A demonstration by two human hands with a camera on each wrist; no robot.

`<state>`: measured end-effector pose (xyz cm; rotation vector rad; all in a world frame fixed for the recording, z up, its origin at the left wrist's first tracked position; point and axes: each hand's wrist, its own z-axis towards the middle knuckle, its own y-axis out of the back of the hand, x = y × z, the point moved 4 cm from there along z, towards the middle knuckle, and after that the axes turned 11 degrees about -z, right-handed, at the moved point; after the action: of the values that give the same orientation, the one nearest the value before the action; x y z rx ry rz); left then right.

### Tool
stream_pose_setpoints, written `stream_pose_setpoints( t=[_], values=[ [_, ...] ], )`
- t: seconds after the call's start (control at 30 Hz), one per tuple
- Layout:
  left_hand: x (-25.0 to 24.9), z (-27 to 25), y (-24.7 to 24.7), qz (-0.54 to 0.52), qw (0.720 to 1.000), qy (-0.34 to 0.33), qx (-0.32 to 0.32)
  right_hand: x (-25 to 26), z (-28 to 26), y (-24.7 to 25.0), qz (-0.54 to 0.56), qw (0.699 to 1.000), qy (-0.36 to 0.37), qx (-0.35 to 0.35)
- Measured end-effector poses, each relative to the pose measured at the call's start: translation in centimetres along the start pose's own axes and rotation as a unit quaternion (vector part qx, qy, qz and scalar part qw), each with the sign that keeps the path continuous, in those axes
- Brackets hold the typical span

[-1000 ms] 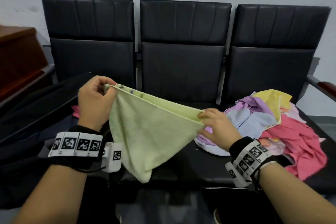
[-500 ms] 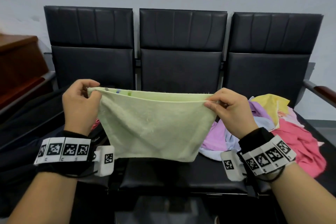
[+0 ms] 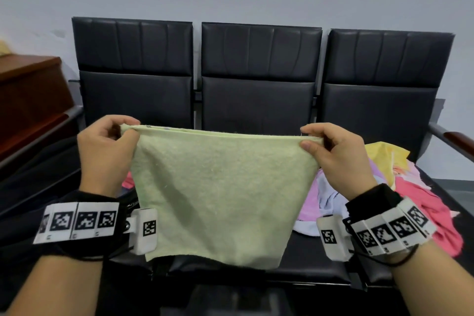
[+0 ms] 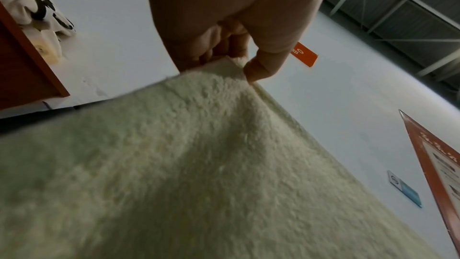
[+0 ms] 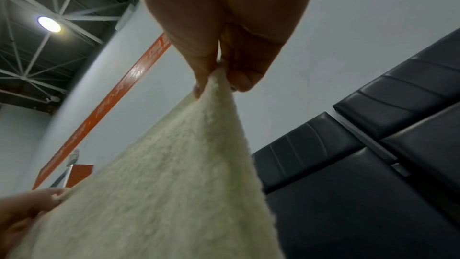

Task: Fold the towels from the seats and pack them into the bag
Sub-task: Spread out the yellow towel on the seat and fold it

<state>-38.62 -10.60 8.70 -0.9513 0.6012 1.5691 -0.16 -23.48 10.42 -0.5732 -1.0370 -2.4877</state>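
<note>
A pale green towel (image 3: 218, 195) hangs doubled over in front of the middle seat (image 3: 256, 102), its top edge stretched level. My left hand (image 3: 123, 133) pinches the top left corner, and my right hand (image 3: 311, 140) pinches the top right corner. The wrist views show each pinch close up: left hand (image 4: 245, 66) on the green towel (image 4: 199, 164), right hand (image 5: 219, 78) on the green towel (image 5: 174, 184). A heap of pink, purple, yellow and white towels (image 3: 400, 187) lies on the right seat. The black bag (image 3: 38, 169) lies open on the left seat, partly hidden by my arm.
Three black padded seats (image 3: 136, 64) stand against a grey wall. A brown wooden cabinet (image 3: 28, 92) stands at the far left. A wood-topped armrest (image 3: 459, 140) juts out at the right end. A pink cloth (image 3: 127, 182) peeks out behind the green towel.
Both hands rose and spread apart, the right one most, pulling the towel's top edge from a slant into a taut level line. The towel now hangs as a flat doubled panel.
</note>
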Motion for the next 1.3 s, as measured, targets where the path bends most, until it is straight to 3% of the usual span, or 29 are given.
stream_pose_setpoints(
  t=[0.2,0.27,0.4,0.53,0.73,0.87,0.97,1.13,1.3],
  values=[
    [5.0,0.8,-3.6,0.094,0.988,0.075,0.092,-4.1,1.6,-4.0,-0.093,0.985,-0.116,0.082],
    [5.7,1.3,-4.3,0.098,0.987,0.090,0.095,-4.5,2.3,-4.4,-0.064,0.987,-0.136,0.059],
    [3.1,2.8,-4.2,0.013,0.998,0.021,0.066,-3.7,4.2,-2.4,0.030,0.993,-0.104,-0.042],
    [2.1,1.8,-3.0,-0.016,0.995,0.004,0.096,-4.4,2.5,-1.9,0.131,0.987,-0.090,-0.005],
    [7.6,-2.8,-1.3,0.013,0.970,0.135,0.199,-8.1,-5.0,-5.9,0.172,0.963,-0.166,0.123],
    [12.0,-6.7,0.0,0.069,0.921,0.247,0.294,-10.7,-10.1,-8.6,0.200,0.916,-0.269,0.222],
    [14.5,-8.9,1.2,0.099,0.879,0.324,0.335,-11.7,-12.6,-9.6,0.198,0.894,-0.292,0.276],
    [17.1,-10.9,2.0,0.093,0.843,0.406,0.340,-12.9,-14.0,-10.5,0.188,0.880,-0.325,0.293],
    [19.1,-10.9,1.3,0.130,0.863,0.392,0.290,-14.0,-13.6,-13.2,0.162,0.889,-0.355,0.240]
  ],
)
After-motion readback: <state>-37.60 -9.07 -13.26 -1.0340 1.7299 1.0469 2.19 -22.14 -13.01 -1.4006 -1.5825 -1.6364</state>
